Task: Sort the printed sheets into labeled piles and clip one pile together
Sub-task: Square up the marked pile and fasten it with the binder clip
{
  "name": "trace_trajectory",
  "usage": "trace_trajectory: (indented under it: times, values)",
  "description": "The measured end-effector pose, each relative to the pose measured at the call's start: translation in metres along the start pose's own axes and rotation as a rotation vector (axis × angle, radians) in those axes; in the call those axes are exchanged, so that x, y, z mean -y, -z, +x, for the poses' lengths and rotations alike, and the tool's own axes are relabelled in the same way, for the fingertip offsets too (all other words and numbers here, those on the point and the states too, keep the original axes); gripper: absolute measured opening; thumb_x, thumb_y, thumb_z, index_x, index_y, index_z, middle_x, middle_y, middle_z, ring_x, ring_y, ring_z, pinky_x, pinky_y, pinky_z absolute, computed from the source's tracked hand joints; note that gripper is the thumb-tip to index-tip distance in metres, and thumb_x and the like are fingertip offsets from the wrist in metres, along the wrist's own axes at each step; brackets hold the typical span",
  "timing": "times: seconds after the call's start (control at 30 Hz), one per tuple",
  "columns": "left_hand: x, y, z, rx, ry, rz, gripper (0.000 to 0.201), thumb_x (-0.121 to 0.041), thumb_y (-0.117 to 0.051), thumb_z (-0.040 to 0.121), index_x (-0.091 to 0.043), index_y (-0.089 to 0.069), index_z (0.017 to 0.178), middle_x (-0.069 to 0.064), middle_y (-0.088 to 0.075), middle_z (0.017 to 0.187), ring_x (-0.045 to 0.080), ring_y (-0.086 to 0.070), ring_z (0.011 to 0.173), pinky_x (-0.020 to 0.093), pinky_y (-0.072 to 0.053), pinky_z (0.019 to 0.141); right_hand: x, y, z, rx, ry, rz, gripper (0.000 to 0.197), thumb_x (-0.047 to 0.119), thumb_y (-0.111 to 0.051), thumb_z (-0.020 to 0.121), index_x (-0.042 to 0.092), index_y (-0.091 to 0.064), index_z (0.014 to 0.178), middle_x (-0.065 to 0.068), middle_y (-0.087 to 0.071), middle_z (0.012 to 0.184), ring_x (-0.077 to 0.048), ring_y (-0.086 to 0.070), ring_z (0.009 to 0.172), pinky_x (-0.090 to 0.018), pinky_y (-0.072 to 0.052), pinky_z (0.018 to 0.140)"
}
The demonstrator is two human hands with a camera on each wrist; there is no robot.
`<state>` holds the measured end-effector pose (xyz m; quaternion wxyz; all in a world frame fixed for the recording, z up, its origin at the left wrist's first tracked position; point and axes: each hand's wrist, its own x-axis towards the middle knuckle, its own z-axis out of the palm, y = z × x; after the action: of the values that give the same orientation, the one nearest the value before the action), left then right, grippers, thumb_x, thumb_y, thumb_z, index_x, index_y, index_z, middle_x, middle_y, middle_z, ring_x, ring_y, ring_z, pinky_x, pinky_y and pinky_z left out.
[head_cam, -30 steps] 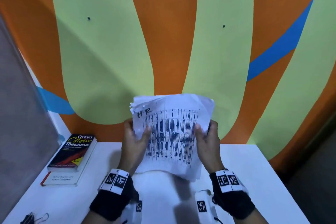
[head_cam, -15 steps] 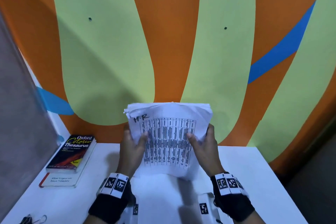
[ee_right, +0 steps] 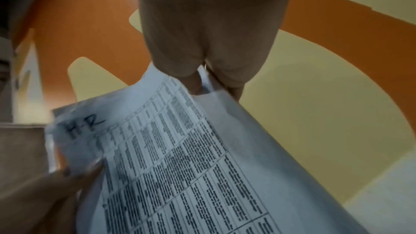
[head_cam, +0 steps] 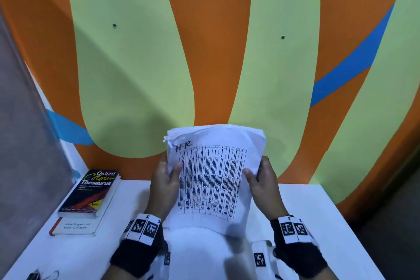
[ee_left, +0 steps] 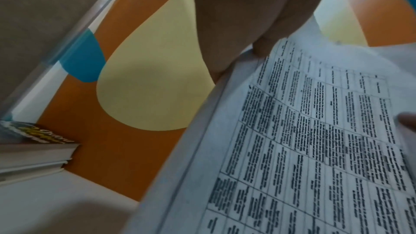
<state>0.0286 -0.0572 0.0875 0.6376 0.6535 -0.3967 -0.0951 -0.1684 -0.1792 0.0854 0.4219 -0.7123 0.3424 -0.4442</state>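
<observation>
Above white table (head_cam: 318, 211), left hand (head_cam: 163, 185) and right hand (head_cam: 263, 179) pinch the sheet stack (head_cam: 213, 179) at nine and three o'clock; squaring edges evenly likely helps before clipping.

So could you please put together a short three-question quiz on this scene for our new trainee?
1. What is handwritten at the top corner of the white stack of printed sheets?
2. True or false: the left hand and right hand both grip the stack.
3. The black binder clips lie: A) on the stack, B) on the white table, C) on the black Oxford thesaurus.

Key: 1. H.R; 2. true; 3. B.
</observation>
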Motion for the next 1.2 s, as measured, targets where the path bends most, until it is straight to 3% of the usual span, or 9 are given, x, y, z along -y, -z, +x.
trace_trajectory:
  times: [0.23,0.37,0.5,0.63,0.7,0.8,1.0,1.1,1.2]
  values:
    - [-0.016,-0.001,0.0,0.016,0.026,-0.057,0.03,-0.024,-0.059,0.091,-0.026,-0.044,0.117,-0.021,-0.054,0.109,-0.009,-0.054,0.099,0.011,-0.04,0.081,0.011,-0.005,0.003,-0.014,-0.015,0.07,0.048,0.028,-0.068,0.086,0.016,-0.041,0.124,0.002,-0.057,0.122,-0.007,-0.056,0.112,-0.016,-0.047,0.091]
    - [-0.003,0.001,0.0,0.061,0.07,0.067,0.013,-0.021,-0.054,0.094,-0.018,-0.047,0.084,-0.005,-0.052,0.078,0.014,-0.053,0.075,0.026,-0.036,0.062,0.003,-0.006,-0.003,0.091,-0.098,-0.003,0.076,0.034,-0.066,0.083,0.021,-0.021,0.144,-0.017,-0.05,0.129,-0.032,-0.05,0.123,-0.052,-0.042,0.103]
    - [-0.015,-0.001,0.0,0.084,-0.026,-0.038,0.017,-0.003,-0.053,0.093,-0.013,-0.055,0.107,-0.012,-0.062,0.091,-0.003,-0.058,0.085,0.007,-0.043,0.069,0.048,0.008,0.009,-0.179,0.333,-0.401,0.091,0.023,-0.067,0.077,0.013,-0.014,0.149,-0.014,-0.03,0.146,-0.03,-0.029,0.137,-0.051,-0.027,0.114]
    - [-0.043,0.0,0.006,0.178,-0.284,0.113,0.041,0.01,-0.051,0.084,-0.026,-0.055,0.102,-0.013,-0.059,0.074,-0.009,-0.054,0.066,0.007,-0.039,0.059,0.11,0.016,0.028,0.115,0.519,-0.846,0.089,0.018,-0.068,0.072,0.023,-0.021,0.148,0.0,-0.027,0.153,-0.022,-0.011,0.147,-0.06,-0.004,0.114]
    - [-0.057,0.001,0.009,0.207,-0.363,0.157,0.043,0.0,-0.045,0.08,-0.042,-0.049,0.09,-0.012,-0.057,0.07,-0.005,-0.053,0.067,0.019,-0.041,0.061,0.117,0.019,0.037,0.295,0.468,-0.755,0.047,0.008,-0.064,0.076,0.022,-0.052,0.12,-0.001,-0.06,0.117,-0.02,-0.05,0.117,-0.054,-0.033,0.104]
    - [-0.059,0.008,0.012,0.168,-0.337,0.191,0.031,-0.012,-0.051,0.081,-0.041,-0.049,0.089,-0.011,-0.06,0.079,0.009,-0.056,0.076,0.036,-0.049,0.069,0.106,0.026,0.043,0.33,0.363,-0.47,0.017,0.002,-0.065,0.08,0.011,-0.052,0.076,0.002,-0.052,0.063,-0.016,-0.047,0.06,-0.035,-0.041,0.059]
    - [-0.004,0.072,0.009,-0.196,0.122,0.081,0.102,-0.031,-0.086,0.061,-0.023,-0.026,0.143,0.006,-0.041,0.141,0.017,-0.042,0.125,0.038,-0.037,0.103,0.056,0.067,0.037,0.048,0.117,-0.001,0.02,-0.005,-0.073,0.076,-0.005,-0.069,0.095,0.005,-0.075,0.078,-0.005,-0.064,0.075,-0.026,-0.052,0.07]
    - [0.011,0.071,0.006,0.134,0.231,-0.18,0.068,-0.04,-0.085,0.066,-0.016,-0.058,0.124,0.003,-0.065,0.124,0.018,-0.059,0.117,0.049,-0.041,0.105,0.032,0.069,0.028,-0.002,0.047,0.129,0.023,-0.006,-0.071,0.075,0.005,-0.072,0.096,0.007,-0.077,0.085,-0.011,-0.07,0.081,-0.025,-0.055,0.074]
    - [0.006,0.055,0.004,0.11,0.226,-0.251,0.031,-0.03,-0.081,0.073,-0.015,-0.074,0.098,0.003,-0.075,0.102,0.02,-0.069,0.101,0.048,-0.048,0.098,0.011,0.058,0.019,-0.089,-0.007,0.179,0.025,-0.007,-0.069,0.078,0.009,-0.069,0.097,0.014,-0.076,0.081,-0.004,-0.071,0.077,-0.016,-0.054,0.067]
